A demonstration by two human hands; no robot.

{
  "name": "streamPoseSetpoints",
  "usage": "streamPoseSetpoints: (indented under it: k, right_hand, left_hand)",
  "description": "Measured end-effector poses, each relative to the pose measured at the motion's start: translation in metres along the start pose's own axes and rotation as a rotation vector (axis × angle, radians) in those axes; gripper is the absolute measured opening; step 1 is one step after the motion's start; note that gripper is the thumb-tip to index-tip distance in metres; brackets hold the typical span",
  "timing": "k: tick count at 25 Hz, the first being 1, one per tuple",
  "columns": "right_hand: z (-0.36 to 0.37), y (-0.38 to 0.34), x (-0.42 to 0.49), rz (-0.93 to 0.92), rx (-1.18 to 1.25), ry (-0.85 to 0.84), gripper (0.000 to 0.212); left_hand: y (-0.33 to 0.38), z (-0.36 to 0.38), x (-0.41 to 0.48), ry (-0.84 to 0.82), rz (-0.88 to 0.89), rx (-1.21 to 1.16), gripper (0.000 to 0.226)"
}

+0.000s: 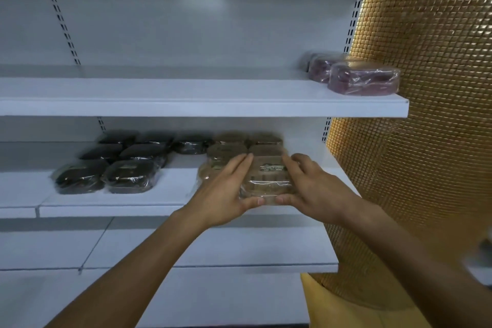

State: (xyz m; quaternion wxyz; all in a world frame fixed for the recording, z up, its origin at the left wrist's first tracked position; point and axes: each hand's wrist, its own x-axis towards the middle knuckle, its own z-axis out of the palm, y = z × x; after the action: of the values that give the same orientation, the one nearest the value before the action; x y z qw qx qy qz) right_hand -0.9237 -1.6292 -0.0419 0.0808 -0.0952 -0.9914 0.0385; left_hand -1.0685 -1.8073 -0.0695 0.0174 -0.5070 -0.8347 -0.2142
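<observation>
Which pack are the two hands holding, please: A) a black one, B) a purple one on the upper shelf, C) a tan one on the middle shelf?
C: the left hand and the right hand hold the tan pack from either side, at the front of the middle shelf.
</observation>
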Motion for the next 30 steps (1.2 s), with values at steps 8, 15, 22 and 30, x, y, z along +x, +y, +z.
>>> streamPoseSetpoints:
  k: [8,15,22,30]
  right_hand:
    - [0.066,0.017,0.011,0.113,0.051,-0.114,0.092]
    - [0.106,0.046,0.031,0.137,0.114,-0.106,0.088]
    - [0.138,0.071,0.06,0.147,0.141,-0.034,0.082]
    - [0.15,0.088,0.103,0.203,0.263,-0.079,0.082]
  left_hand:
    - [-0.027,0.061,0.01,-0.127,-0.047,-0.076,0.098]
    - [-0.039,0.1,0.036,-0.115,-0.057,0.063,0.092]
    - [-0.049,0.127,0.064,0.005,-0.026,0.296,0.085]
    - [-0.062,0.129,0.096,-0.032,-0.136,0.326,0.086]
